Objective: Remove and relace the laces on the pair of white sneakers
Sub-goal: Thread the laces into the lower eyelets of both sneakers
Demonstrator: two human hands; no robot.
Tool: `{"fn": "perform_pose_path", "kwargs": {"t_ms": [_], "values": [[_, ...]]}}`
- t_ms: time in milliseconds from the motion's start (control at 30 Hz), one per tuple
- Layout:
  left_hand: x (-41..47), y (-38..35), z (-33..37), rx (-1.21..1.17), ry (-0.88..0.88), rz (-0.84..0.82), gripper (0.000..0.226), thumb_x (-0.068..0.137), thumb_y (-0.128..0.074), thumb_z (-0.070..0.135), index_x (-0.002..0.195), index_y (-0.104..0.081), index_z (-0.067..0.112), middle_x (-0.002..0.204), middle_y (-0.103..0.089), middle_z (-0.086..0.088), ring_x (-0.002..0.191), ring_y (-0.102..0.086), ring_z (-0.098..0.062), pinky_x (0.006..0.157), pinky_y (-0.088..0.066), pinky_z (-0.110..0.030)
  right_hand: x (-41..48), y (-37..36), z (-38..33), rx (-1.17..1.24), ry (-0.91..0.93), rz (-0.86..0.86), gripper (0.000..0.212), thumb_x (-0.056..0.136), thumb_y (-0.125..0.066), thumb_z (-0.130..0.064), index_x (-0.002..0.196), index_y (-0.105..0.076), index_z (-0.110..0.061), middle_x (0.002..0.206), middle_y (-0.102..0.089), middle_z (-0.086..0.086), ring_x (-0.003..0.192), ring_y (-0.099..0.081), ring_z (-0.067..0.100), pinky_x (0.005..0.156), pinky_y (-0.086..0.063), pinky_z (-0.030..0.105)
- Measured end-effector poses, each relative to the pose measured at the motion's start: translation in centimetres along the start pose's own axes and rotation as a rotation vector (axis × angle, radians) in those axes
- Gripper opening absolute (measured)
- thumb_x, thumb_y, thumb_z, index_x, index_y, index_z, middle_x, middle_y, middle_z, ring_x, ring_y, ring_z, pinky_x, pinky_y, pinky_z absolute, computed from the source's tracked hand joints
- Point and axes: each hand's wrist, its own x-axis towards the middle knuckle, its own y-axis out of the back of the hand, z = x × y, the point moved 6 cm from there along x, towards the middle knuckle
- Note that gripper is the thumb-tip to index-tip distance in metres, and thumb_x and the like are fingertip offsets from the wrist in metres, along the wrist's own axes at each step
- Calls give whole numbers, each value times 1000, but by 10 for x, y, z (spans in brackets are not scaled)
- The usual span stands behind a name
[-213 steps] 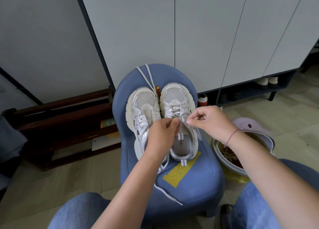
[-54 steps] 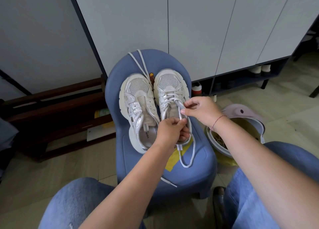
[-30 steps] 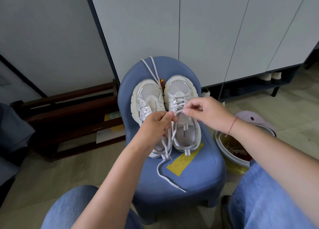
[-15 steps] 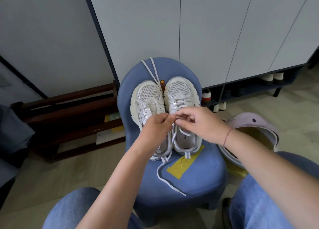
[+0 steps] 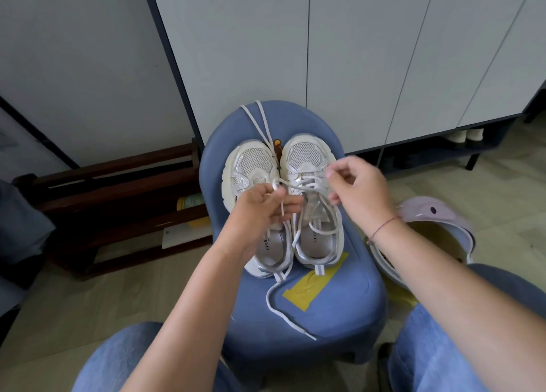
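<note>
On blue chair [image 5: 339, 309] before grey cabinet doors [image 5: 369, 51], pale floor [image 5: 88, 297]: white sneakers [image 5: 304, 155]; left hand [image 5: 260, 205] and right hand [image 5: 360, 190] each pinch lace [image 5: 304, 186].

One wide-angle camera, worn on the head, looks forward and steeply down at the blue chair [image 5: 339, 312] from near, over the person's knees [image 5: 124, 359]. Behind the chair, the grey cabinet doors [image 5: 369, 60] fill the upper frame.
</note>
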Motion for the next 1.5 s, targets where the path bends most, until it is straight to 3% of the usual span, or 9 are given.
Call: {"fn": "perform_pose_path", "kwargs": {"t_ms": [167,333,467,600,700,900,1067,1300,1500], "values": [[16,18,1,144,-167,272,18,94,-65,12,77,-70,15,70,-73,5,63,-58,-8,66,-48,-22,-28,-42,12,-39,-252,-393,23,96,-53,-19,90,-67,-2,80,-71,19,59,-69,30,61,-60,40],[23,8,-6,58,-116,267,4,90,-68,2,87,-69,5,67,-71,-3,54,-63,-7,59,-52,-18,-27,-56,17,-64,-284,-304,31,95,-53,-21,73,-59,1,57,-64,14,45,-66,22,41,-49,21],[24,4,-12,138,-109,236,16,86,-70,-4,86,-67,12,72,-72,-4,61,-67,-6,66,-54,-17,-28,-65,27,155,-386,-265,25,95,-57,-23,86,-64,-2,59,-61,12,51,-66,28,54,-58,40],[25,6,-12,297,-123,257,19,83,-73,1,83,-67,19,72,-73,-2,69,-70,-16,77,-59,-33,-29,-64,30,293,-424,-259,9,96,-52,-7,93,-61,-5,70,-61,12,40,-60,15,42,-53,25],[26,6,-11,380,-129,252,23,82,-75,3,80,-66,23,71,-72,-2,73,-71,-22,83,-59,-42,-28,-63,33,277,-414,-255,10,96,-50,-4,94,-59,-9,70,-62,9,40,-60,15,42,-53,26],[27,5,-9,499,-152,250,19,81,-77,8,83,-65,22,58,-65,9,59,-62,-11,69,-54,-32,-29,-62,32,322,-427,-282,14,97,-48,-3,103,-60,-2,76,-61,15,41,-61,13,43,-53,24],[26,3,-6,636,-201,289,17,82,-77,16,88,-62,21,54,-62,13,50,-53,2,52,-36,-15,-31,-58,33,277,-429,-301,21,99,-39,0,106,-59,2,80,-63,18,43,-63,13,44,-53,23],[24,-1,-9,784,-201,288,24,82,-77,20,88,-54,25,69,-70,9,76,-66,-16,67,-48,-32,-38,-54,37,264,-416,-304,25,96,-39,5,99,-61,-6,92,-69,16,50,-65,15,48,-54,23],[27,2,-21,621,-174,271,14,81,-80,21,76,-69,15,64,-63,5,59,-56,-12,60,-44,-26,-37,-55,39,278,-427,-323,26,95,-45,4,93,-66,-11,81,-69,10,49,-65,13,46,-53,20]]}}
